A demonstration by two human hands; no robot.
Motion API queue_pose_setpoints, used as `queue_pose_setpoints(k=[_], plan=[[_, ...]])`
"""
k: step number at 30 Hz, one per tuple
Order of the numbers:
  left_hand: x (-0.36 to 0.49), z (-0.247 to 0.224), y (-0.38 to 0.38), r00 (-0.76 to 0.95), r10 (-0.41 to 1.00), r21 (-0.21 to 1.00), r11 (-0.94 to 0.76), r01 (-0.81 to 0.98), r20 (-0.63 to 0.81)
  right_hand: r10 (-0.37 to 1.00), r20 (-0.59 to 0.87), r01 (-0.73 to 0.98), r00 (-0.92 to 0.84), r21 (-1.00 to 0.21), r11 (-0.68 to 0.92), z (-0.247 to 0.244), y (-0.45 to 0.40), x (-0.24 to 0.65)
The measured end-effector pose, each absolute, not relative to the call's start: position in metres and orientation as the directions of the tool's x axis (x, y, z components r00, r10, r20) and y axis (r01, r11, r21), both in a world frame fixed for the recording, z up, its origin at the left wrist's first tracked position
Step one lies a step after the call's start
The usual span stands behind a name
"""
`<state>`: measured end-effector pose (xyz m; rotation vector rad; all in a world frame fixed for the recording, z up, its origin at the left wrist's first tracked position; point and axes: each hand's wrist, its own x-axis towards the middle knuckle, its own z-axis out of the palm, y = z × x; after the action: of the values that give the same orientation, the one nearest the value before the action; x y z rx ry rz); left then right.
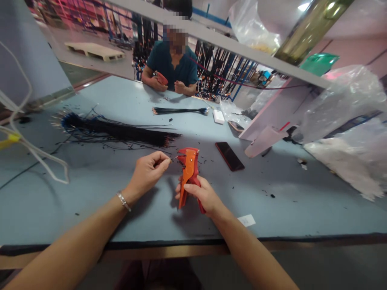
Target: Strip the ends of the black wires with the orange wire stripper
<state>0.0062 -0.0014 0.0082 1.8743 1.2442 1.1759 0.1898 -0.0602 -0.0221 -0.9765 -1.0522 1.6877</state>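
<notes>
My right hand is wrapped round the handles of an orange and red wire stripper, held upright with its jaws facing left. Just left of those jaws, my left hand is closed in a pinch on a thin wire. The wire's tip points at the jaws; whether it is between them I cannot tell. Beyond my left hand lies a large bundle of black wires, with blue and pale ends at the left and reddish ends at the right.
Across the table a co-worker holds a red tool. A smaller wire bundle, a white box and a phone lie on it. Plastic bags crowd the right. A white cable hangs at left.
</notes>
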Motion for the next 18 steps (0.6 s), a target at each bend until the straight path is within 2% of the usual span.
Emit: queue_pose_setpoints(k=[6,14,18], plan=[[0.007,0.015,-0.006,0.147,0.943,0.866,-0.333,0.373,0.299,0.947,-0.104,-0.198,-0.303,-0.966,-0.169,-0.017,-0.063,0.183],[0.006,0.020,-0.004,0.128,0.969,0.948,-0.235,0.214,0.211,0.948,-0.058,-0.100,-0.314,-0.991,-0.094,-0.013,-0.066,0.178],[0.007,0.021,-0.005,0.112,0.971,0.958,-0.229,0.173,0.211,0.945,-0.019,-0.063,-0.326,-0.997,-0.042,-0.015,-0.067,0.177]])
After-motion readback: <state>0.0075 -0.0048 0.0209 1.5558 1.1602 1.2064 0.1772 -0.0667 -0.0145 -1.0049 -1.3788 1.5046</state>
